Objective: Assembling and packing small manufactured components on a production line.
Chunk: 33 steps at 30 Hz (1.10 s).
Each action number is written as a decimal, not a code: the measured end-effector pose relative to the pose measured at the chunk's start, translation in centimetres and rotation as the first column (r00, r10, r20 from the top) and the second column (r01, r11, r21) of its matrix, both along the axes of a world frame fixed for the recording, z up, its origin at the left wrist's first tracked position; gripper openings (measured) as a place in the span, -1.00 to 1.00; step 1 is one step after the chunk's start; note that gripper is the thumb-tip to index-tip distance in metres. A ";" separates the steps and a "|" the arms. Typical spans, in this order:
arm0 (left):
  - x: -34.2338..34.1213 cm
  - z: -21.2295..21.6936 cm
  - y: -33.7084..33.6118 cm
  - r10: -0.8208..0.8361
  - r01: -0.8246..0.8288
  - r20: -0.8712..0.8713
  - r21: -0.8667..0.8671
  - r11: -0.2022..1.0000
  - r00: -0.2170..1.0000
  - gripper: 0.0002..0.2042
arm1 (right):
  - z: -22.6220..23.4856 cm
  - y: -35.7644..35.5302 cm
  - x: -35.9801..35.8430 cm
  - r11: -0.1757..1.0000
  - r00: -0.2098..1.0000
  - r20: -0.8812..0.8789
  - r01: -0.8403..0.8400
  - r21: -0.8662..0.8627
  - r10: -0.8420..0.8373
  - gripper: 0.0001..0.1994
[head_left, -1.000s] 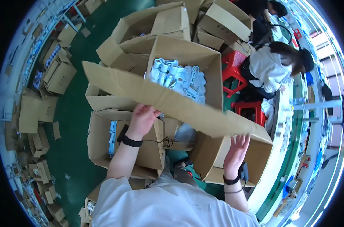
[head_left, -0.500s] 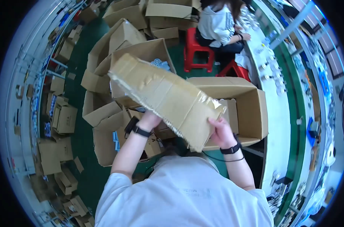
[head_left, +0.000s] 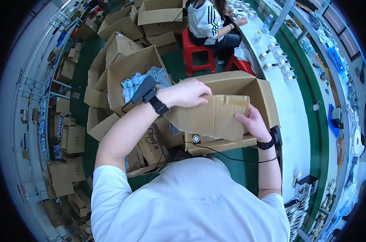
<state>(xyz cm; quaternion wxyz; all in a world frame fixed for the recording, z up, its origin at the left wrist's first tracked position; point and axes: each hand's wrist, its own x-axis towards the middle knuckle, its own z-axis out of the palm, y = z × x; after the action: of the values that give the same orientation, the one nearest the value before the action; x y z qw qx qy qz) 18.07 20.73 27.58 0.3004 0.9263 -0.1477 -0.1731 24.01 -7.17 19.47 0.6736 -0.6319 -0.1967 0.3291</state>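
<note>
A torn, creased piece of cardboard (head_left: 217, 119) with shiny tape on its upper right corner is between my two hands. My left hand (head_left: 187, 93) closes over its upper left edge, fingertips curled down on it. On the right edge my right hand (head_left: 253, 123) pinches it, thumb in front and the other fingers hidden behind. The cardboard hangs over the near side of an open carton (head_left: 270, 105) and hides part of its inside. Each wrist carries a black strap with a black device, and a dark cable hangs between them.
Left of the carton, an open box (head_left: 115, 76) holds light-blue cylindrical parts (head_left: 130, 86). More cartons (head_left: 159, 16) stand behind. A co-worker (head_left: 209, 24) sits on a red stool (head_left: 195, 54) at a white workbench (head_left: 298, 121) with white round parts on it. Shelving lines the left.
The cardboard has turned and come down over the carton, now looking shorter. My left hand has gone from its lower edge to its upper edge; my right hand has moved right and slightly lower.
</note>
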 end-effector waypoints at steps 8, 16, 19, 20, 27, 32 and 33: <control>-0.2 -0.4 -3.9 -0.073 0.068 0.023 0.174 0.982 0.997 -0.82 | 3.5 5.2 -0.4 0.919 0.312 0.876 0.025 -0.393 0.367 -0.63; -2.8 -1.9 -0.4 -0.011 0.012 -0.006 0.255 0.967 1.000 -0.81 | 2.7 4.9 -0.3 0.863 0.713 0.566 -0.111 -0.492 0.414 -0.81; -2.8 -1.3 1.2 -0.008 0.011 -0.025 0.103 0.995 1.000 -0.81 | 3.2 5.8 -0.3 0.851 0.707 0.549 -0.146 -0.504 0.447 -0.80; -2.7 -1.6 1.2 -0.008 0.010 -0.025 0.099 0.995 1.000 -0.81 | 3.3 6.2 -0.3 0.847 0.704 0.543 -0.160 -0.506 0.458 -0.79; -1.4 -3.5 -0.3 -0.034 0.035 -0.017 0.042 0.999 0.999 -0.80 | 2.7 7.4 -0.6 0.835 0.623 0.598 -0.176 -0.521 0.504 -0.82; -1.4 -3.8 -0.7 -0.039 0.040 -0.067 0.020 0.999 0.997 -0.79 | 3.0 7.6 -0.6 0.843 0.617 0.587 -0.278 -0.461 0.525 -0.83; -1.3 -3.7 -0.8 -0.045 0.046 -0.070 0.012 0.999 0.997 -0.79 | 2.8 7.6 -0.6 0.845 0.622 0.586 -0.272 -0.461 0.519 -0.83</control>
<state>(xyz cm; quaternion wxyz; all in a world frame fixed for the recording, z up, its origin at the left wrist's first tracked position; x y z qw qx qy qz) 16.73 19.93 23.86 0.2950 0.9181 -0.1569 -0.2132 23.37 0.46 22.23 0.3444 -0.7500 -0.5116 0.2391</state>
